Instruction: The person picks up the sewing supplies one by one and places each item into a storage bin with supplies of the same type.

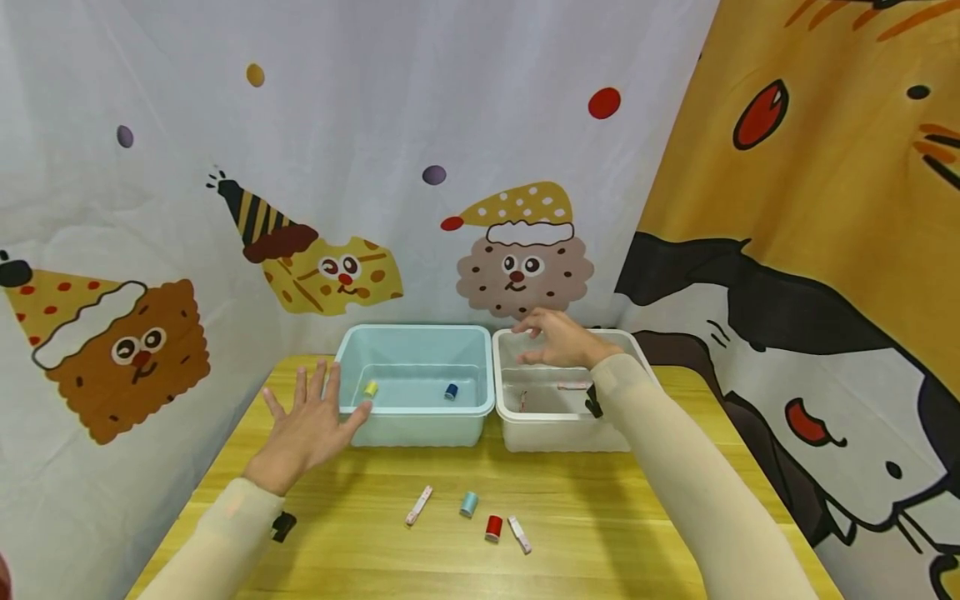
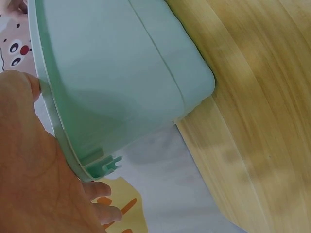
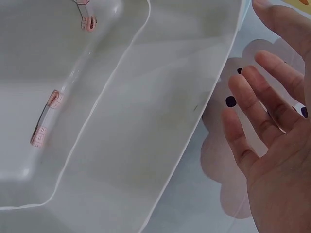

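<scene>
My left hand (image 1: 303, 433), fingers spread, is at the front left corner of the light blue bin (image 1: 420, 429). In the left wrist view its thumb overlaps the bin's rim. A yellow thread spool (image 1: 371, 388) and a dark blue thread spool (image 1: 451, 391) lie inside that bin. Above the white bin (image 1: 570, 435) hovers my right hand (image 1: 558, 337), its fingers loosely bent with nothing in them. Two folded measuring tapes, one on the left (image 1: 522, 401) and one farther right (image 1: 573, 386), lie on the white bin's floor; pink markings show on a tape (image 3: 46, 119) in the right wrist view.
On the wooden table (image 1: 360, 550), in front of the bins, lie a folded measuring tape (image 1: 418, 506), a light blue thread spool (image 1: 468, 504), a red thread spool (image 1: 493, 527) and another folded tape (image 1: 519, 534). A printed curtain (image 1: 360, 100) hangs behind the bins.
</scene>
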### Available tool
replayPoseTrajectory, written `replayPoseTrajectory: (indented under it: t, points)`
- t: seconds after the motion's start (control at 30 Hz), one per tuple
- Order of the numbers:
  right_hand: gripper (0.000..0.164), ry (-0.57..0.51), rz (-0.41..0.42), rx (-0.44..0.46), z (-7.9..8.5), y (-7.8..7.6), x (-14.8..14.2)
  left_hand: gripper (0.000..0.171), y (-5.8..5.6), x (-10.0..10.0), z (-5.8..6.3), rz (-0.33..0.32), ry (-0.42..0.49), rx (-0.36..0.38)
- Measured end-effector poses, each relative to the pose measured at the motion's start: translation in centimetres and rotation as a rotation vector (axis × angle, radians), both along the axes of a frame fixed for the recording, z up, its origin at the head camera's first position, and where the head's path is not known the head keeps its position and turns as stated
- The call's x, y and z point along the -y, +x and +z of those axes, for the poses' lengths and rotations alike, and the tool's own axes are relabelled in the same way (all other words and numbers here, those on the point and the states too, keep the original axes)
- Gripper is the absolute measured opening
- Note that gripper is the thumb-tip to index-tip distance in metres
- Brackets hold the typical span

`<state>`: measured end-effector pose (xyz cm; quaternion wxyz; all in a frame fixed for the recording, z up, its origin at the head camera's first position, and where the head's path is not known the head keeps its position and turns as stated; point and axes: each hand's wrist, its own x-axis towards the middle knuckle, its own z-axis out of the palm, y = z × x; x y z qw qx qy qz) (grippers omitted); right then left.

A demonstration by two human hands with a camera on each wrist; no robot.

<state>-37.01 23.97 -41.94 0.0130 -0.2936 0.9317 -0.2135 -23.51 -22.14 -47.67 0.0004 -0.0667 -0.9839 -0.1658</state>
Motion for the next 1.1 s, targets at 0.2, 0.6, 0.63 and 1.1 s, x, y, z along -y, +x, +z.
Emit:
replayPoseTrajectory:
  t: [0.2, 0.6, 0.63, 1.1]
  points:
    - [0.057, -0.018, -0.012, 0.001, 0.1, 0.3, -0.3, 0.114, -0.1, 0.1, -0.2, 0.0, -0.004, -0.004]
    - [0.054, -0.045, 0.021, -0.043, 0.9, 0.8, -0.7, 0.113, 0.1, 0.3, 0.0, -0.004, 0.007, -0.004]
    - [0.053, -0.045, 0.026, -0.047, 0.9, 0.9, -0.7, 0.113, 0.1, 0.3, 0.0, -0.004, 0.007, -0.004]
    - [0.046, -0.049, 0.061, -0.108, 1.3, 2.9, -1.6, 0.114, 0.0, 0.2, -0.1, -0.009, 0.007, -0.005]
